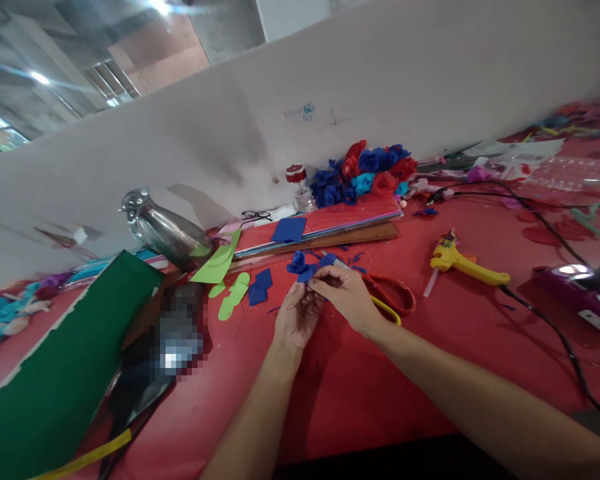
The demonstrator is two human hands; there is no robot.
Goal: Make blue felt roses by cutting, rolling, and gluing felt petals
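Note:
Between my hands, above the red table, is a small blue paper flower (297, 263) with a petal-like piece at its base. My left hand (299, 316) holds it from below, fingers closed. The fingertips of my right hand (347, 293) pinch at the flower's lower edge. Behind my right hand lie scissors (403, 297) with red and yellow handles, their blades partly hidden. Blue paper pieces (260, 288) and light green rounded cut-outs (234, 295) lie left of my hands. A blue square sheet (289, 230) rests on a stack of coloured sheets behind.
A yellow glue gun (463, 262) lies to the right, its cord running towards a purple power strip (575, 297). Finished red and blue flowers (365, 173) pile up by the wall, next to a red-lidded jar (300, 189). A metal jug (167, 230) and a green board (65, 360) are left.

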